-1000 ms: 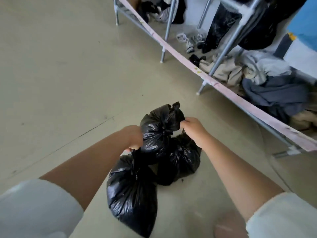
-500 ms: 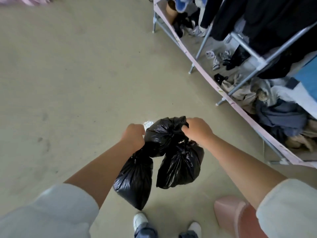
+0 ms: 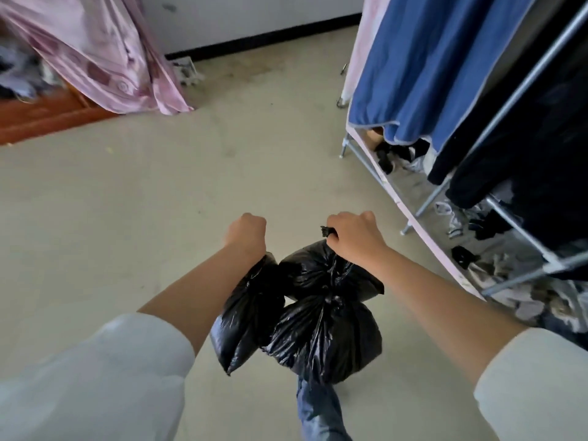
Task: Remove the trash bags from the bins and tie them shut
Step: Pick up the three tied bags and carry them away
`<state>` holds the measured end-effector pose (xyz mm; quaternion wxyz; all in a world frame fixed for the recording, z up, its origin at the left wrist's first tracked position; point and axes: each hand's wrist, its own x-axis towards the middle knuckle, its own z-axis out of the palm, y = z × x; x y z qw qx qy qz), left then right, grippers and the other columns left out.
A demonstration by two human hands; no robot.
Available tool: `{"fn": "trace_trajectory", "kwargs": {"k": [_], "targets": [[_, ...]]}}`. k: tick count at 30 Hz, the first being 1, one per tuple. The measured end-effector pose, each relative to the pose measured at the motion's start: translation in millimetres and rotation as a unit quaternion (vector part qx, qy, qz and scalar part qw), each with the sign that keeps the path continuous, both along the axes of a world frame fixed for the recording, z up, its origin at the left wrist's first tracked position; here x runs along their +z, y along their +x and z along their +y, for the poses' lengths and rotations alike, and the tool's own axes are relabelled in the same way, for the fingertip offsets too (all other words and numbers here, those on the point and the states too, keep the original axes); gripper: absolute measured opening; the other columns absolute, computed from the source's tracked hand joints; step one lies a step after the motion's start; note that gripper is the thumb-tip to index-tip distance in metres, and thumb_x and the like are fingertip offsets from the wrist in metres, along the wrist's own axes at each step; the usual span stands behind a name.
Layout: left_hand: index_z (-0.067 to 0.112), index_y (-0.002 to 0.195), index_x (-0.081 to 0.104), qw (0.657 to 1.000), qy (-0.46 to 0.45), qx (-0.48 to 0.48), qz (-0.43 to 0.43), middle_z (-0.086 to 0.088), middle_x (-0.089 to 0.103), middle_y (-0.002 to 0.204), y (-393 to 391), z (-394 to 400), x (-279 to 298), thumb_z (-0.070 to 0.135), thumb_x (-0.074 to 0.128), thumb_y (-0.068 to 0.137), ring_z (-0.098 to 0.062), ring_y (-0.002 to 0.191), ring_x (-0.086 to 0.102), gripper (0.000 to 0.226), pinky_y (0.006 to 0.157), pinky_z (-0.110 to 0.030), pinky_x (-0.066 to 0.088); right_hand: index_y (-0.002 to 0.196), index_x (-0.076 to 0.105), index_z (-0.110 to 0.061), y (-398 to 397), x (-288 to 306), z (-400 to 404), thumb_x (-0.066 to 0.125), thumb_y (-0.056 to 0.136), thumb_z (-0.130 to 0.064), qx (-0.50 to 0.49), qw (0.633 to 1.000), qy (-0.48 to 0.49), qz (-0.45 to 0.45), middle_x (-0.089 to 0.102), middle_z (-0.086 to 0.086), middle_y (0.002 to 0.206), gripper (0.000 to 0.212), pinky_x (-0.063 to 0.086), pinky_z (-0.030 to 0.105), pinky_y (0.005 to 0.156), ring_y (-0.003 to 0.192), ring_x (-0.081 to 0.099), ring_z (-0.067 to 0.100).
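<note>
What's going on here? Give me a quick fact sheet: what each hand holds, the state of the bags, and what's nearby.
left hand: grips the neck of one black bag
right hand: grips the necks of two black bags
bags: tied shut, hanging above the floor
right side: clothes rack with blue cloth
far left: pink cloth

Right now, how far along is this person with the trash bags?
Mostly done, it seems. Three black bags are out of any bin, and the two hanging from the right hand look knotted: an upper bag and a lower bag. The left hand grips a third bag, its neck hidden. No bin shows in view. What looks left is carrying them off.
</note>
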<state>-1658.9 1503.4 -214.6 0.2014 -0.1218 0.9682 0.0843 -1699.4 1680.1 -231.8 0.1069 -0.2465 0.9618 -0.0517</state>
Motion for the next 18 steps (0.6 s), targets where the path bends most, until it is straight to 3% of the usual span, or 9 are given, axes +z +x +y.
{"fn": "trace_trajectory", "kwargs": {"k": [3,5,9,15,18], "targets": [[0.002,0.12,0.058,1.0,-0.019,0.021,0.008,-0.016,0.051,0.126,-69,-30,16,-0.005,0.042,0.088,-0.033,0.114,0.055,0.037,0.09,-0.033,0.047,0.09,0.046,-0.016,-77,12,-26,0.036,0.092,-0.016,0.026,0.999,0.016,-0.037,0.042,-0.003,0.076,0.011,0.031,0.036,0.093,0.08,0.046,0.023],[0.001,0.12,0.058,0.999,-0.028,0.021,0.012,-0.017,0.051,0.126,-117,-50,25,-0.004,0.041,0.088,-0.034,0.113,0.055,0.036,0.09,-0.033,0.046,0.107,0.053,-0.015,-128,19,-43,0.035,0.094,-0.017,0.024,0.998,0.024,-0.051,0.048,-0.001,0.087,0.023,0.03,0.036,0.095,0.092,0.053,0.025],[0.0,0.119,0.057,0.999,-0.026,0.032,0.031,-0.019,0.05,0.125,-214,-83,42,-0.004,0.041,0.088,-0.037,0.113,0.054,0.035,0.091,-0.036,0.046,0.12,0.051,-0.016,-235,30,-82,0.035,0.094,-0.018,0.012,0.999,0.022,-0.041,0.06,0.006,0.113,0.03,0.031,0.038,0.096,0.108,0.054,0.026],[-0.001,0.115,0.059,0.997,-0.037,0.01,0.072,-0.018,0.049,0.123,-399,-152,54,-0.009,0.045,0.085,-0.037,0.112,0.054,0.033,0.089,-0.037,0.047,0.121,0.051,-0.015,-418,58,-153,0.036,0.095,-0.018,-0.02,0.999,0.028,0.007,0.056,0.01,0.116,0.03,0.032,0.039,0.095,0.11,0.053,0.03],[-0.003,0.116,0.056,0.997,-0.04,-0.002,0.066,-0.015,0.053,0.107,-494,-183,64,-0.01,0.044,0.086,-0.036,0.113,0.054,0.032,0.091,-0.036,0.046,0.12,0.053,-0.016,-513,75,-182,0.039,0.093,-0.019,-0.027,0.996,0.071,0.046,0.058,0.012,0.117,0.03,0.034,0.039,0.096,0.113,0.05,0.03]]}}
